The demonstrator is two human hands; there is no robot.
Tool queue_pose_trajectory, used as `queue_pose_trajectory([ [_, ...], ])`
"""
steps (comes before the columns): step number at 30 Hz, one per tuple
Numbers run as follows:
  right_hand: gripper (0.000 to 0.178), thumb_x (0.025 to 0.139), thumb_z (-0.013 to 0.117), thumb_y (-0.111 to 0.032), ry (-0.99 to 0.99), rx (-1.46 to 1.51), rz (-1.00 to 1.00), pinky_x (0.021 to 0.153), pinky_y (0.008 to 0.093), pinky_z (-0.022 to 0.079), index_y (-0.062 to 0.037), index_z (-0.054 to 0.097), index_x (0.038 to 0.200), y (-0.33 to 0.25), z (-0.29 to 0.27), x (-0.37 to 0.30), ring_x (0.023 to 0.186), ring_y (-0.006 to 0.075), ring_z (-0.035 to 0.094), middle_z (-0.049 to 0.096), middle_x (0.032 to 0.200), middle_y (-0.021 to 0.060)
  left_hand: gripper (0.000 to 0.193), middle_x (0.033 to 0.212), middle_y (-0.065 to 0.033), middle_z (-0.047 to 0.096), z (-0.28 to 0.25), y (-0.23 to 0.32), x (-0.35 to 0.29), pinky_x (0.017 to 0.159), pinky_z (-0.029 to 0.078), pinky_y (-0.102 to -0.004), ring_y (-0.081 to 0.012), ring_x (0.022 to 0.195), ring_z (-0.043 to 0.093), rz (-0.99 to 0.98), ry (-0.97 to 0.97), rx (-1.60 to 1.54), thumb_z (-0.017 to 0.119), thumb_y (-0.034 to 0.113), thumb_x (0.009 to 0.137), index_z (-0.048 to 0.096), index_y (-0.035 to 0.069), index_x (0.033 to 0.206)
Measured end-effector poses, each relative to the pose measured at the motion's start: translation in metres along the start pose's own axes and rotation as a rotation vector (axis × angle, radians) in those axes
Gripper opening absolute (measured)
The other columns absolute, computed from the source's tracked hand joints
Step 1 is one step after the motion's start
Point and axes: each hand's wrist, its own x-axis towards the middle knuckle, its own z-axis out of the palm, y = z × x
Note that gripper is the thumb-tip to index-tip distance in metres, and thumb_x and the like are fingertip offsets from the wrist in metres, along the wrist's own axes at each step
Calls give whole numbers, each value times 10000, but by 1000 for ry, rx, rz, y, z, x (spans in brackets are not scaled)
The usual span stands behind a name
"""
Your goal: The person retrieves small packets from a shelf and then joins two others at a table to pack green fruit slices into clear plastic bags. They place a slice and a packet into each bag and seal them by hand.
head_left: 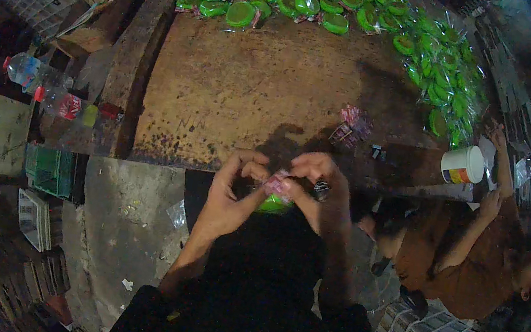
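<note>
At the table's near edge, my left hand [234, 187] and my right hand [324, 194] meet with thumbs and fingertips closed on a small pink printed label [276, 182]. Just beneath the label shows a shiny green wrapped piece [274, 204], mostly covered by my hands. A small dark, shiny object [321, 189] sits against my right fingers; its kind is unclear. Beyond my right hand lies a loose heap of pink labels [352, 125], with a small dark item [378, 152] beside it.
Many round green pieces [305, 2] in clear wrap cover the far side and right of the wooden table [243, 81]. A white tub [464, 165] stands at the right, near a person in brown [469, 262]. Plastic bottles [57, 101] lie at left.
</note>
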Motion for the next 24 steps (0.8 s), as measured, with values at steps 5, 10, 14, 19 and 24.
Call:
queue_pose_trajectory([
  [5,106,857,768,20,-86,124,106,815,273,504,10,708,943,-5,7,-5,902,121,641,707,963,68,384,952,-17,684,-2,12,-3,903,498,-282,-110,946,640,30,-49,80,742,-39,865,644,-1,1234],
  [10,65,882,743,-23,-79,167,226,823,286,500,24,710,912,-9,2,-9,900,134,643,706,946,66,344,997,-24,721,-3,9,-7,935,505,-301,-118,955,644,-66,-69,-37,812,13,803,707,12,1130],
  [14,82,876,744,-32,-117,193,364,822,294,492,21,703,924,-11,0,-14,897,136,638,699,925,58,219,973,-23,728,-4,2,-11,903,512,-287,-107,937,646,-106,-84,35,784,25,846,721,9,1056],
  [19,125,844,783,-19,-239,68,181,843,307,500,9,696,929,-7,1,-15,903,138,650,711,934,60,138,974,-26,733,-7,-5,-11,876,506,-275,-92,933,644,-50,-105,-3,783,43,880,731,15,1005],
  [24,154,872,780,-67,-189,7,148,872,313,500,19,707,976,3,2,-22,976,159,663,722,1012,94,121,945,-20,731,-7,-8,-13,854,505,-270,-81,912,635,-54,-96,21,790,37,881,733,16,985],
])
